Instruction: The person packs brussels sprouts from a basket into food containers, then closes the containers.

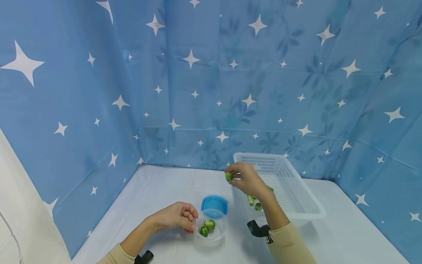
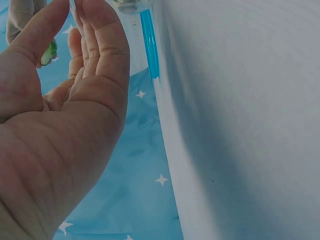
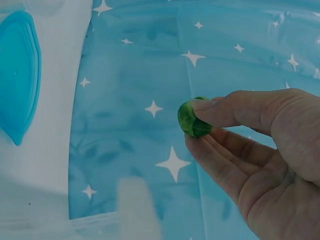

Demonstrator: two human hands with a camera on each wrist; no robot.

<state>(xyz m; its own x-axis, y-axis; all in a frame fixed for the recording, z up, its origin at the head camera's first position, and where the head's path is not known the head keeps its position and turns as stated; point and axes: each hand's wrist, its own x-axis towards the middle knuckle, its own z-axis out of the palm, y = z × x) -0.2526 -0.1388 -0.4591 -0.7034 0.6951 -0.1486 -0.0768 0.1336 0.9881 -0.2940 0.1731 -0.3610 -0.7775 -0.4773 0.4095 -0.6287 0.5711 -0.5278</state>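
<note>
Blue curtain (image 1: 204, 80) (star-printed) behind white table (image 1: 178, 183) | left hand (image 1: 175, 217) pinches clear tub (image 1: 217, 240) | right hand (image 1: 248, 180) pinches Brussels sprout (image 1: 228, 176)

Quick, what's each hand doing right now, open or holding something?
Left hand: closed, pinching the clear container's rim.
Right hand: closed, holding a Brussels sprout between thumb and fingers.

Right hand (image 1: 248, 179) stretched out beyond the left hand (image 1: 176, 217)

The person's left forearm (image 1: 138, 234) slanted up from the lower left, the hand angled inward, its thumb (image 2: 41, 29) opposing bent fingers (image 2: 109, 40) in a pinch. The right forearm (image 1: 274, 211) reached farther forward, tilted leftward, with that hand's thumb (image 3: 240, 111) and fingers (image 3: 217, 162) also pinching. Both wrists were bare beyond tan sleeves (image 1: 291, 244), and the hands were well apart.
</note>
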